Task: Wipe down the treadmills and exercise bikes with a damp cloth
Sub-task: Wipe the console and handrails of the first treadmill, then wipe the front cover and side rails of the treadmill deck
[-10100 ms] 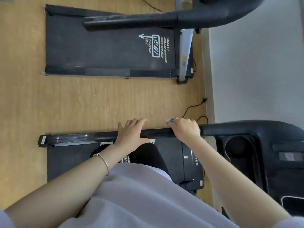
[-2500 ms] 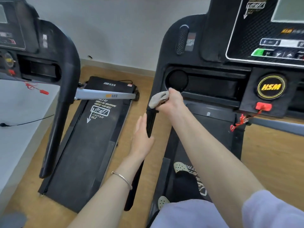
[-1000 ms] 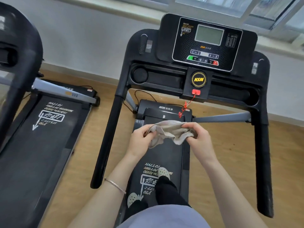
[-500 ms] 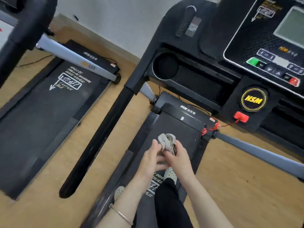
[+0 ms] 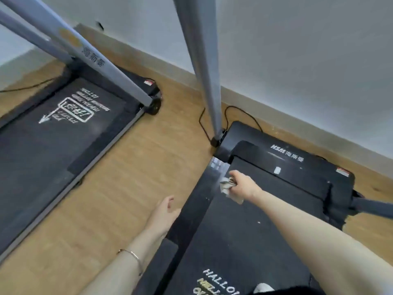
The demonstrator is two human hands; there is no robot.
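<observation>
I look down at the deck of a black treadmill point(image 5: 251, 235). My right hand point(image 5: 241, 187) grips a crumpled beige cloth point(image 5: 227, 187) and presses it on the glossy left side rail point(image 5: 204, 192), near the front motor cover point(image 5: 287, 158). Beside that rail, over the wooden floor, my left hand point(image 5: 164, 215) hangs free with relaxed fingers and holds nothing. A thin bracelet sits on its wrist.
A second black treadmill point(image 5: 53, 133) lies to the left with grey uprights point(image 5: 89, 58). A grey upright point(image 5: 204, 67) of my treadmill rises ahead, with a black power cable point(image 5: 231, 111) at its foot. The wall and skirting run behind. Wooden floor point(image 5: 131, 177) separates the machines.
Both hands were bunching the cloth above the belt. Now the left hand has let go and the right has carried the cloth down onto the left side rail; the view has dropped lower.
</observation>
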